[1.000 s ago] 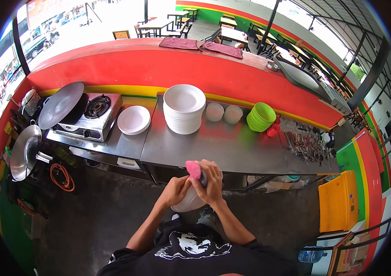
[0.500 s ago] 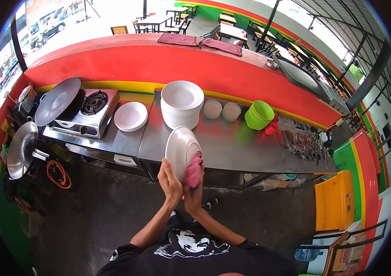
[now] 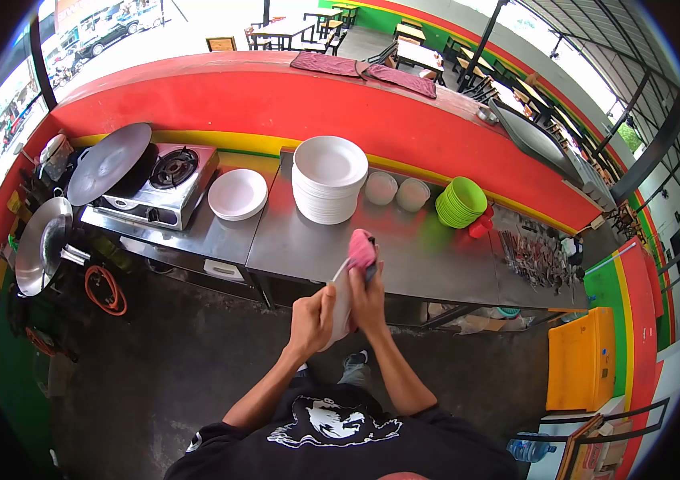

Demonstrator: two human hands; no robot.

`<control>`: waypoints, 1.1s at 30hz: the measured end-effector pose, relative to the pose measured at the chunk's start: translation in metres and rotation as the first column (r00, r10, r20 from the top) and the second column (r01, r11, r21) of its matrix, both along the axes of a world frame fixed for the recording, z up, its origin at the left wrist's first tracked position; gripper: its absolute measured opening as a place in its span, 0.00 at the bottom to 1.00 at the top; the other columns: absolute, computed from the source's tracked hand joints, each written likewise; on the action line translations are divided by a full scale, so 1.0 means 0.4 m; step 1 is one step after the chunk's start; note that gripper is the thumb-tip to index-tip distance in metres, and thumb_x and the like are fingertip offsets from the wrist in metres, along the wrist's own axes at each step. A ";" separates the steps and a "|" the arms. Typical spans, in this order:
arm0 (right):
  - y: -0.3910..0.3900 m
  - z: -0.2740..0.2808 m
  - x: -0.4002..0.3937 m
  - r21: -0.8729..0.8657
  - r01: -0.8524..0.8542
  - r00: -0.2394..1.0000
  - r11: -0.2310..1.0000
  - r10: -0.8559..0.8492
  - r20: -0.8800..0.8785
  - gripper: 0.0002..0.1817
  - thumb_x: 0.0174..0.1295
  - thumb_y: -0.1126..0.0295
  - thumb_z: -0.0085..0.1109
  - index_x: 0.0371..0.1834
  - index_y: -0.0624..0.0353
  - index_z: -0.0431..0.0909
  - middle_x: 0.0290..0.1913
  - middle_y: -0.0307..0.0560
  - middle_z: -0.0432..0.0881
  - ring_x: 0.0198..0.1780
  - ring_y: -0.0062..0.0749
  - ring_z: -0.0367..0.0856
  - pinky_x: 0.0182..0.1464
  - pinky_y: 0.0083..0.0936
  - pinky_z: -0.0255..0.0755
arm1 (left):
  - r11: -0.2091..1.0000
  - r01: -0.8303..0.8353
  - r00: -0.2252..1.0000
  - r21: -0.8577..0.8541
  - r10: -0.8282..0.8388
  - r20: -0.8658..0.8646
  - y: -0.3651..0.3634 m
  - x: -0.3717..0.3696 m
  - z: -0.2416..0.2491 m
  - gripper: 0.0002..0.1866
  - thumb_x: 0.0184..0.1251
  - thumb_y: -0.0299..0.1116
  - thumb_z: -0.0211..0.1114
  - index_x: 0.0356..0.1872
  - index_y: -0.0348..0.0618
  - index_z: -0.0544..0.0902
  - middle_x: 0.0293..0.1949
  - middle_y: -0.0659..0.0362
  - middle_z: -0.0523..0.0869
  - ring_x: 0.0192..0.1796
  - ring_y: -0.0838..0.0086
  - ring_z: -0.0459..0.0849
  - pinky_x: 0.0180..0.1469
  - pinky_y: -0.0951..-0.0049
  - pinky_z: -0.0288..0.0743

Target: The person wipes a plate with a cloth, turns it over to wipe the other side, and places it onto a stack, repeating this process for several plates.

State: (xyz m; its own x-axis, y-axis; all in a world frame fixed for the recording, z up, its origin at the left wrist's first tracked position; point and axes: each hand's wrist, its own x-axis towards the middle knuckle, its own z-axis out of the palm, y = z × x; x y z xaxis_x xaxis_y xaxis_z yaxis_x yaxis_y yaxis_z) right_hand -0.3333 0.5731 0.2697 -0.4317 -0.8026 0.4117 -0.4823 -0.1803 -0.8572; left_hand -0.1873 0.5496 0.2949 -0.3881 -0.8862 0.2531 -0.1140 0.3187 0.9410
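A white plate (image 3: pixel 340 310) is held nearly edge-on in front of my body, over the counter's front edge. My left hand (image 3: pixel 312 322) grips its left side, thumb up along the rim. On the other side my right hand (image 3: pixel 369 298) is closed around a pink cloth (image 3: pixel 362 248), which folds over the plate's upper edge. Some of the right fingers are hidden behind plate and cloth. Beyond the hands, a tall stack of white plates (image 3: pixel 326 192) stands on the steel counter (image 3: pixel 300 256). A shorter plate stack (image 3: pixel 238 194) sits to its left.
Two small stacks of clear bowls (image 3: pixel 397 192), green bowls (image 3: pixel 461 202), a red item (image 3: pixel 481 224) and piled cutlery (image 3: pixel 538 260) line the counter's right side. At left are a gas stove (image 3: pixel 168 180), a wok lid (image 3: pixel 109 164) and a metal pan (image 3: pixel 44 246). A red wall (image 3: pixel 236 100) runs behind.
The plate has turned from showing its underside to nearly edge-on and come down slightly. The cloth has moved up to its top edge with my right hand. The view has shifted a little.
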 end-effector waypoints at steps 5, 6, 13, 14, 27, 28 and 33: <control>0.058 0.006 0.142 -0.023 -0.112 0.941 0.993 0.099 -0.323 0.34 0.67 0.67 0.54 0.78 0.60 0.59 0.80 0.57 0.56 0.83 0.59 0.41 0.79 0.56 0.28 | 0.931 -0.075 0.897 0.357 0.219 -0.383 -0.051 -0.008 -0.043 0.30 0.84 0.49 0.45 0.28 0.35 0.80 0.19 0.64 0.74 0.26 0.84 0.68 0.26 0.74 0.62; 0.070 -0.005 0.148 -0.012 -0.105 0.924 0.994 0.093 -0.372 0.35 0.67 0.66 0.54 0.77 0.61 0.59 0.80 0.58 0.56 0.83 0.60 0.40 0.79 0.58 0.28 | 0.938 -0.084 0.885 0.336 0.225 -0.407 -0.066 0.002 -0.046 0.30 0.84 0.51 0.44 0.27 0.39 0.80 0.24 0.71 0.75 0.27 0.86 0.67 0.27 0.78 0.61; 0.051 -0.156 0.124 -0.320 0.055 0.986 0.946 -0.102 -0.133 0.32 0.72 0.62 0.49 0.76 0.66 0.59 0.78 0.66 0.55 0.82 0.59 0.40 0.79 0.54 0.28 | 0.881 -0.252 0.799 0.401 0.423 -0.428 -0.108 0.019 -0.039 0.31 0.84 0.52 0.43 0.17 0.47 0.65 0.18 0.74 0.65 0.23 0.89 0.58 0.24 0.78 0.49; 0.027 -0.162 0.107 -0.361 0.088 0.995 0.929 -0.095 -0.001 0.31 0.74 0.61 0.46 0.76 0.67 0.59 0.79 0.65 0.55 0.83 0.56 0.39 0.80 0.51 0.29 | 0.894 -0.260 0.808 0.363 0.408 -0.425 -0.108 0.020 -0.039 0.31 0.84 0.51 0.44 0.17 0.47 0.64 0.18 0.74 0.64 0.23 0.89 0.57 0.24 0.78 0.48; -0.125 0.047 -0.153 -0.044 0.006 0.932 0.999 0.011 0.362 0.20 0.73 0.56 0.51 0.43 0.64 0.82 0.37 0.37 0.82 0.40 0.23 0.77 0.44 0.27 0.72 | 0.982 0.011 0.975 0.191 0.032 -0.219 -0.137 0.026 -0.010 0.31 0.84 0.48 0.45 0.17 0.42 0.60 0.17 0.74 0.57 0.22 0.87 0.52 0.22 0.74 0.45; -0.133 0.056 -0.161 -0.058 -0.028 0.949 0.998 0.044 0.313 0.20 0.73 0.56 0.50 0.43 0.64 0.82 0.36 0.37 0.82 0.39 0.22 0.76 0.43 0.27 0.72 | 0.983 0.025 0.977 0.183 0.015 -0.214 -0.146 0.024 -0.008 0.30 0.84 0.47 0.46 0.18 0.40 0.59 0.18 0.74 0.56 0.23 0.86 0.51 0.23 0.72 0.46; -0.176 0.060 -0.230 -0.113 -0.070 0.952 0.991 0.100 0.291 0.18 0.73 0.59 0.50 0.38 0.63 0.82 0.31 0.33 0.79 0.35 0.18 0.73 0.38 0.24 0.69 | 0.996 0.081 0.987 0.033 -0.075 -0.143 -0.206 -0.010 0.025 0.29 0.84 0.44 0.48 0.19 0.37 0.62 0.17 0.68 0.53 0.21 0.84 0.52 0.21 0.70 0.47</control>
